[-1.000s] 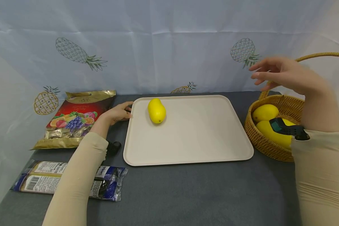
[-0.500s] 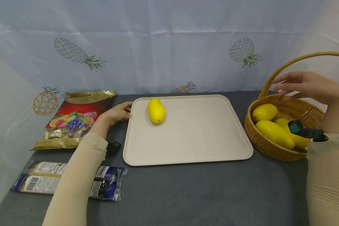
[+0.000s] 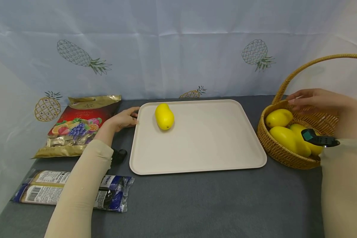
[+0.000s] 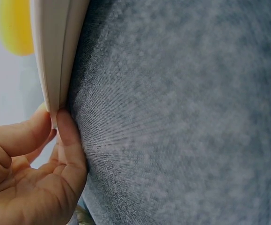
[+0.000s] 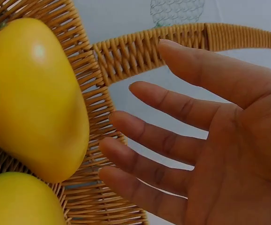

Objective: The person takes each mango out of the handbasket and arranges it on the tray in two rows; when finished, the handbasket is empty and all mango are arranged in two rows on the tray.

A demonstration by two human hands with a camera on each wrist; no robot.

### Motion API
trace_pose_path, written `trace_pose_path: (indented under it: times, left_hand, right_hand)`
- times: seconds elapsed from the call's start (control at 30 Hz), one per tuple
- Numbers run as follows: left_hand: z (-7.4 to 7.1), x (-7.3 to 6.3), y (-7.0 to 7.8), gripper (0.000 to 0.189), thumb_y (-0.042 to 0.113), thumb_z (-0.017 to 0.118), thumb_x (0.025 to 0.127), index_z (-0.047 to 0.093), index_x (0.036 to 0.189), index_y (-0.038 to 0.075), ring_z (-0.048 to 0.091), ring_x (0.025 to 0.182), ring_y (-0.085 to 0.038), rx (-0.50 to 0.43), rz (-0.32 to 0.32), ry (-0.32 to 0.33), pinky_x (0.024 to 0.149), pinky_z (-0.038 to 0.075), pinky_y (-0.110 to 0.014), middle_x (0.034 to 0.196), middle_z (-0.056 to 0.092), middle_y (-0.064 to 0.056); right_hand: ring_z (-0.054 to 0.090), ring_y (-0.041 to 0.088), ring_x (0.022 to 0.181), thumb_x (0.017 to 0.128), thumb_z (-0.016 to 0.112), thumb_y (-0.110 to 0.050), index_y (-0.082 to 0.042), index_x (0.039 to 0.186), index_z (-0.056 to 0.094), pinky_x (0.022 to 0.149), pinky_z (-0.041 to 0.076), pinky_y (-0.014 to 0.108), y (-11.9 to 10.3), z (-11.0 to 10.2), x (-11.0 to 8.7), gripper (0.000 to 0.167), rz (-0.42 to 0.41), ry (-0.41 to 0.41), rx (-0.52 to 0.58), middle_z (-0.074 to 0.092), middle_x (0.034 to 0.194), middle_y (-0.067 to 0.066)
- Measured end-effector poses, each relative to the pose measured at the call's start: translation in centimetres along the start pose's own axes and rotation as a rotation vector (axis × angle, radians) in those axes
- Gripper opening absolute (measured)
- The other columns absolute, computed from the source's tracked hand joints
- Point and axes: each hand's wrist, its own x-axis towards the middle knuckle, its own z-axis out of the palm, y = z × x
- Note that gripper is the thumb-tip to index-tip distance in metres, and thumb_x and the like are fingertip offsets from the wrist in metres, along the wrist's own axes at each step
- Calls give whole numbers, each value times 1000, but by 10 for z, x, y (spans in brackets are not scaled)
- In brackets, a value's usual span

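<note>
Right hand sinks toward the mouth of a wicker basket, lower than in our view half a second earlier, when it hangs higher inside the arch of the handle. We see no other shift: the left hand, the pale tray and the yellow fruit on it match the earlier frame. For the work in hand, we judge that the drop brings the fingers closer to the basket's contents, with no contact visible. Three more yellow fruits lie there, at about ten, eight and five o'clock of the bowl; the basket stands at the tray's three o'clock. We find the tray's lone fruit at its ten o'clock, near the left hand but not touching it.

Right fingers are loose, spread and gripping nothing, their tips pointing to nine o'clock in the head view; whether the thumb brushes the handle, we cannot tell. Its sleeve enters from four o'clock, a black wrist strap partly hiding the five o'clock fruit. From seven o'clock reaches the left arm, and in its wrist view we see thumb and finger pinching the tray's rim, just above nine o'clock.
</note>
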Motion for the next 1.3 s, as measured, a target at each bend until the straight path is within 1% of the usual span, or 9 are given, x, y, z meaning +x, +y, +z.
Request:
trace_pose_path:
  times: [0.1, 0.23, 0.3, 0.37, 0.47, 0.57, 0.8, 1.07, 1.3]
  left_hand:
    - [0, 0, 1, 73, -2, 46, 98, 6, 160, 7, 48, 105, -22, -1, 0, 2, 97, 44, -32, 139, 33, -24]
    - [0, 0, 0, 73, -1, 45, 99, 6, 160, 7, 48, 104, -21, 2, -1, -2, 97, 43, -33, 139, 33, -24]
    - [0, 0, 0, 73, -1, 46, 99, 6, 160, 7, 48, 104, -21, 1, -1, -4, 97, 43, -33, 138, 33, -24]
    - [-1, 0, 0, 73, -1, 46, 99, 6, 160, 7, 48, 104, -22, 1, -1, -4, 97, 44, -34, 138, 33, -24]
    - [0, 0, 0, 73, -1, 47, 99, 7, 160, 8, 48, 104, -22, -1, -2, -1, 99, 44, -36, 139, 33, -24]
    - [-1, 1, -1, 74, 0, 48, 99, 7, 160, 8, 49, 103, -21, 1, -3, 0, 99, 44, -36, 141, 33, -24]
    - [-1, 1, -2, 74, -1, 48, 98, 8, 160, 8, 50, 101, -19, 0, 6, -2, 94, 46, -31, 139, 34, -23]
    - [-1, -1, -3, 74, -1, 47, 99, 7, 160, 7, 49, 100, -19, -1, 7, -1, 92, 46, -28, 136, 34, -23]
    - [-1, 0, -3, 73, -2, 45, 99, 7, 160, 8, 49, 103, -21, -9, 4, 0, 98, 45, -36, 137, 34, -23]
  right_hand:
    - [63, 31, 110, 104, 40, -48, 6, 148, 31, 93, 55, 51, 5, 2, 3, 70, 14, -44, -6, 44, 141, 33]
    - [37, 57, 135, 105, 34, -52, 10, 153, 13, 106, 43, 61, 11, 3, 8, 81, 50, -170, 48, 25, 152, 39]
    - [32, 55, 140, 105, 30, -52, 11, 154, 6, 109, 42, 59, 13, 3, 11, 83, 62, -231, 86, 20, 155, 39]
    - [42, 48, 137, 106, 29, -52, 11, 154, 6, 109, 44, 55, 16, 3, 13, 83, 62, -272, 122, 30, 152, 36]
    - [58, 26, 127, 106, 30, -49, 8, 154, 17, 105, 50, 46, 20, 2, 16, 75, 65, -306, 177, 54, 138, 16]
    - [62, 12, 117, 107, 32, -45, 6, 151, 25, 102, 53, 39, 25, 3, 19, 69, 71, -332, 234, 60, 125, -3]
    - [57, 16, 124, 107, 32, -43, 7, 153, 8, 102, 53, 38, 29, 8, 25, 71, 60, -366, 275, 51, 132, -4]
    - [59, 7, 112, 106, 35, -42, -18, 142, 37, 96, 51, 26, 29, 12, 31, 43, 82, -381, 331, 57, 116, -15]
    - [54, 11, 118, 105, 34, -51, -8, 147, 29, 98, 49, 29, 28, 17, 32, 61, 142, -381, 336, 52, 123, -9]
